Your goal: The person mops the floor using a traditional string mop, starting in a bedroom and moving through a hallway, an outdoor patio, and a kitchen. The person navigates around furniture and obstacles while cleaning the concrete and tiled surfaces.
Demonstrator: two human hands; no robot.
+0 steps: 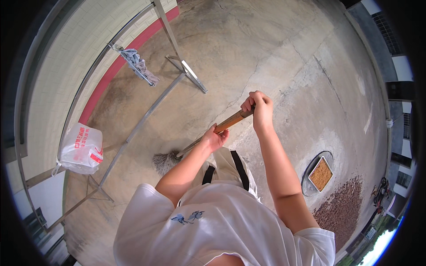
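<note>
I hold a mop by its brown wooden handle [234, 119], which slants from upper right to lower left in front of my body. My right hand [261, 106] is closed round the top end of the handle. Lower down, my left hand [214, 138] grips it between thumb and fingers. The grey stringy mop head [165, 162] rests on the concrete floor to my left, partly behind my left forearm.
On the left stands a metal frame [155, 104] with a white plastic bag [81, 148] and a grey cloth [136, 64] hanging from it. To the right are a tray of brown grains [321, 174] on a round dark base and a spread of reddish-brown material [341, 208].
</note>
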